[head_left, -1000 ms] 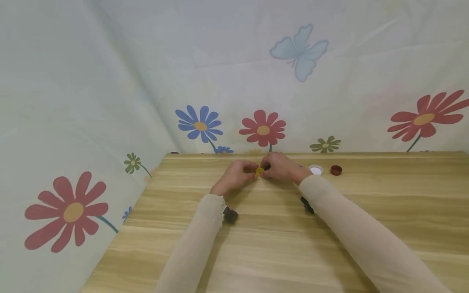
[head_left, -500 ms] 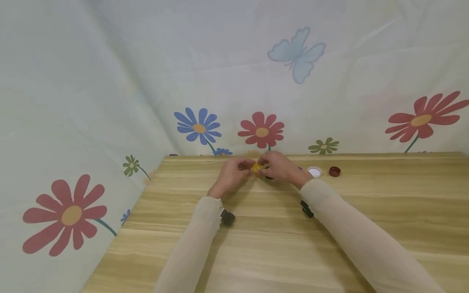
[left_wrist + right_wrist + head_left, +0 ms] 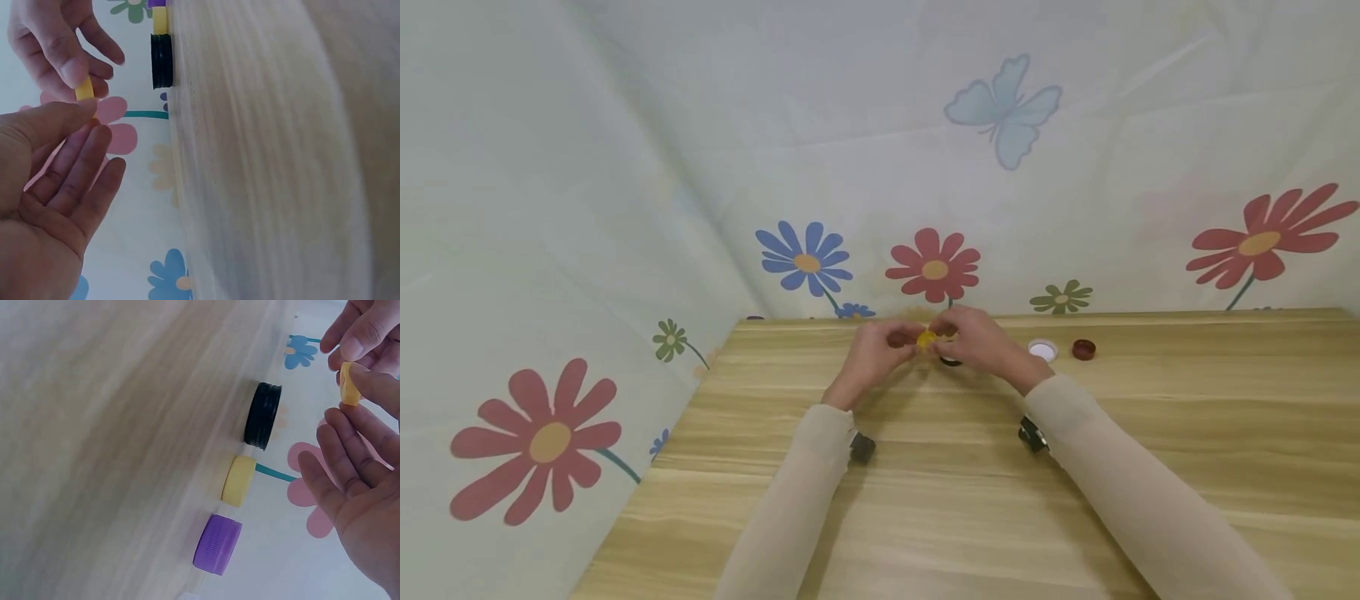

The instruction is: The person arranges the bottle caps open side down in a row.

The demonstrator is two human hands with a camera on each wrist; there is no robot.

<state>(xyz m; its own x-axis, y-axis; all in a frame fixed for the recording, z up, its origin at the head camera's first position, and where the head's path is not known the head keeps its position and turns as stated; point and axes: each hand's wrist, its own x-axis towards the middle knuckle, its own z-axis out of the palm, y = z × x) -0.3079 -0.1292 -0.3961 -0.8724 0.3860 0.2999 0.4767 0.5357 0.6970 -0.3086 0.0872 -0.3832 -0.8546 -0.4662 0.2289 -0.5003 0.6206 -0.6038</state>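
Above the far part of the table, both hands pinch one small yellow bottle cap (image 3: 927, 342) between thumb and fingertips. My left hand (image 3: 874, 354) holds it from the left, my right hand (image 3: 976, 340) from the right. The left wrist view shows the cap edge-on, raised off the table, with the other fingers of both hands spread loosely. Near the right hand stand a black cap (image 3: 262, 416), a second yellow cap (image 3: 239, 481) and a ribbed purple cap (image 3: 217, 545) in a row. The right hand mostly hides these in the head view.
To the right of the right hand lie a white cap (image 3: 1042, 351) and a dark red cap (image 3: 1083, 349) on the wooden table (image 3: 940, 500). A purple thing (image 3: 755, 317) shows at the table's far left edge. Behind hangs a flower-printed cloth (image 3: 865, 125).
Both hands, still pinching the yellow cap, have risen slightly and shifted a little left in the head view. More of the black cap shows beneath the right hand. The other caps stay put.
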